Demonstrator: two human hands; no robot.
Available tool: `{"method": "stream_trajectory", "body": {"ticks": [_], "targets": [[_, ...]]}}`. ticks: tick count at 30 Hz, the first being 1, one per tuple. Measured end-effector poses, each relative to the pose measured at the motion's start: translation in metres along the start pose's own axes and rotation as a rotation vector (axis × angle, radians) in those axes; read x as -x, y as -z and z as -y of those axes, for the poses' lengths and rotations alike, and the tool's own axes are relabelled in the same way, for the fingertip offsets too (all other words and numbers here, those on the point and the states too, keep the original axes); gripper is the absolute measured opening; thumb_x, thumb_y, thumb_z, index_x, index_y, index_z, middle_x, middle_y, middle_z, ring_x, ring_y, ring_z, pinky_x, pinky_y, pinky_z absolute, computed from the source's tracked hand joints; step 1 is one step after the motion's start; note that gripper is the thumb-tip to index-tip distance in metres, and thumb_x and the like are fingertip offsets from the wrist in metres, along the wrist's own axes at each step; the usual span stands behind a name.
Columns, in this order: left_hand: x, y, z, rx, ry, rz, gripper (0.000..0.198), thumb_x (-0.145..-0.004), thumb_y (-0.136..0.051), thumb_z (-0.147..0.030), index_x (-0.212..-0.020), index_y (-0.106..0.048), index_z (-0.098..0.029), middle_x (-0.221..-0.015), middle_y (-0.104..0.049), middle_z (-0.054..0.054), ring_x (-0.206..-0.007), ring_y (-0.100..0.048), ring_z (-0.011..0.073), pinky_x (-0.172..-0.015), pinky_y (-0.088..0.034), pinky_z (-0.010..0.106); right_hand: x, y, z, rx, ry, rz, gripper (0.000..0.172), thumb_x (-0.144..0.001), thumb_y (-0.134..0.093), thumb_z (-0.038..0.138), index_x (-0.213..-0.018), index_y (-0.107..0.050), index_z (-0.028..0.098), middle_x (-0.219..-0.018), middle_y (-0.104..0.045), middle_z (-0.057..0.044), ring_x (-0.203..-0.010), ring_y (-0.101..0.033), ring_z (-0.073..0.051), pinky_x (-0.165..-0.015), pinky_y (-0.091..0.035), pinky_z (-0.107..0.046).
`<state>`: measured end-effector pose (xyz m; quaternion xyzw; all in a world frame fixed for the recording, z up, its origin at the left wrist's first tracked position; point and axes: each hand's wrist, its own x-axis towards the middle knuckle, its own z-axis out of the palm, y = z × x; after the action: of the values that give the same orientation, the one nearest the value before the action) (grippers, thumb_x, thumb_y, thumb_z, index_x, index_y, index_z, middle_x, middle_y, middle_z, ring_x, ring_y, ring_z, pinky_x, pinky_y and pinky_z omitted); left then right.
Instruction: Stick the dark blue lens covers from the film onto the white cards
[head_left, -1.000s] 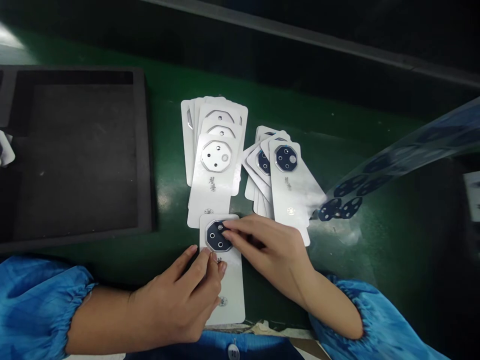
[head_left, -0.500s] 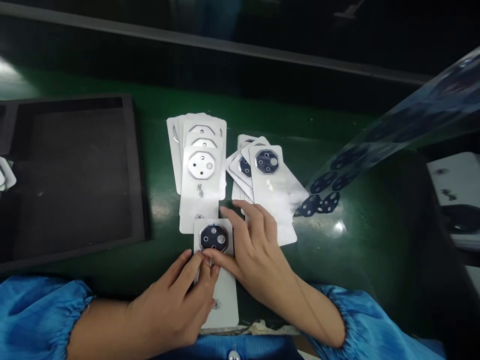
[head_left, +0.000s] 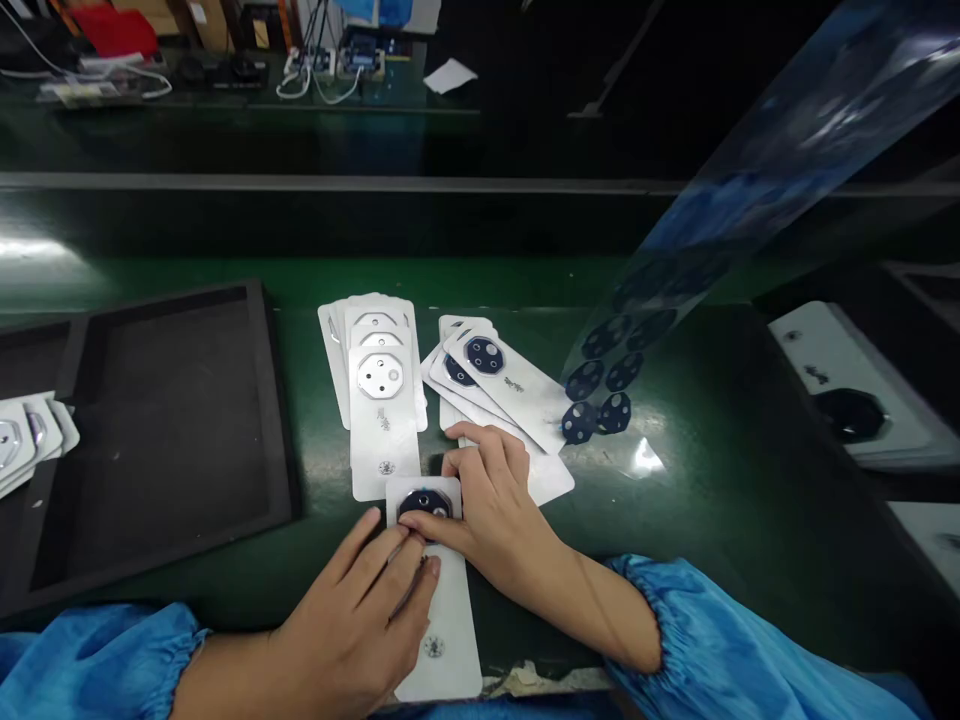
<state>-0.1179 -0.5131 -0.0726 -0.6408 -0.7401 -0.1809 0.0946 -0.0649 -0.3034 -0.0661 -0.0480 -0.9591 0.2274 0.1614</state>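
My left hand point(head_left: 360, 605) and my right hand point(head_left: 495, 500) meet on a white card point(head_left: 442, 640) at the front of the bench. A dark octagonal lens cover point(head_left: 424, 505) lies on the card's upper end, mostly hidden under my fingertips. My left fingers rest on the card just below it. My right fingers reach over it from the right, with the knuckles above a fanned pile of white cards point(head_left: 510, 395). Another pile of white cards point(head_left: 379, 375) lies just beyond the front card.
A clear film strip point(head_left: 615, 370) carrying dark octagonal pieces rises at the right. A black foam tray point(head_left: 150, 450) holding white cards lies on the left of the green bench. Another white card with a dark octagon point(head_left: 847, 400) lies far right.
The view has tilted up, showing more of the far bench, so everything sits lower in the frame. My right fingers have moved left over the lens cover, now covering more of it.
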Motion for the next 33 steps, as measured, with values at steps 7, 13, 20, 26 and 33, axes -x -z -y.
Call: {"method": "stream_trajectory", "body": {"ticks": [7,13,20,26,33], "targets": [[-0.005,0.006,0.013,-0.145,0.121,0.13,0.068,-0.101,-0.052,-0.041,-0.158,-0.036,-0.009,-0.163,-0.023,0.03,-0.148,-0.022,0.0558,-0.107,-0.03,0.073,-0.036,0.057,-0.039,-0.57,-0.436,-0.124,0.038,-0.091,-0.067,0.059,-0.097,-0.053,0.025,-0.067,-0.067,0.001,-0.055,-0.066,-0.021,-0.048,-0.05,-0.03],[-0.003,0.007,0.008,-0.03,-0.034,0.028,0.043,-0.099,-0.049,-0.028,-0.136,-0.06,-0.009,-0.121,-0.065,0.018,-0.106,-0.06,0.0333,-0.1,-0.045,0.058,-0.089,0.067,-0.073,0.115,0.049,-0.17,0.01,-0.093,-0.068,0.023,-0.1,-0.069,0.015,-0.108,-0.075,-0.016,-0.099,-0.072,-0.035,-0.08,-0.06,-0.048],[-0.002,0.005,0.012,-0.059,-0.115,0.014,0.051,-0.097,-0.051,-0.022,-0.145,-0.051,-0.006,-0.156,-0.04,0.026,-0.147,-0.036,0.044,-0.113,-0.037,0.058,-0.042,0.113,-0.08,0.377,0.306,-0.592,0.029,-0.099,-0.06,0.017,-0.128,-0.064,0.017,-0.114,-0.077,-0.013,-0.108,-0.074,-0.027,-0.094,-0.062,-0.044],[-0.004,-0.005,0.022,-0.201,-0.182,-0.043,0.06,-0.1,-0.049,-0.036,-0.154,-0.044,-0.01,-0.158,-0.042,0.023,-0.145,-0.043,0.0407,-0.114,-0.036,0.052,0.008,0.128,-0.141,0.132,-0.098,-0.497,0.031,-0.105,-0.048,0.033,-0.122,-0.07,0.021,-0.126,-0.074,-0.01,-0.101,-0.077,-0.025,-0.086,-0.068,-0.042],[-0.008,-0.003,0.022,-0.303,-0.218,-0.055,0.061,-0.101,-0.044,-0.036,-0.156,-0.039,-0.01,-0.151,-0.05,0.023,-0.137,-0.052,0.038,-0.109,-0.039,0.049,0.006,0.087,-0.164,0.362,0.231,0.047,0.045,-0.105,-0.039,0.021,-0.146,-0.055,0.013,-0.158,-0.048,-0.013,-0.153,-0.033,-0.028,-0.125,-0.032,-0.057]]}}
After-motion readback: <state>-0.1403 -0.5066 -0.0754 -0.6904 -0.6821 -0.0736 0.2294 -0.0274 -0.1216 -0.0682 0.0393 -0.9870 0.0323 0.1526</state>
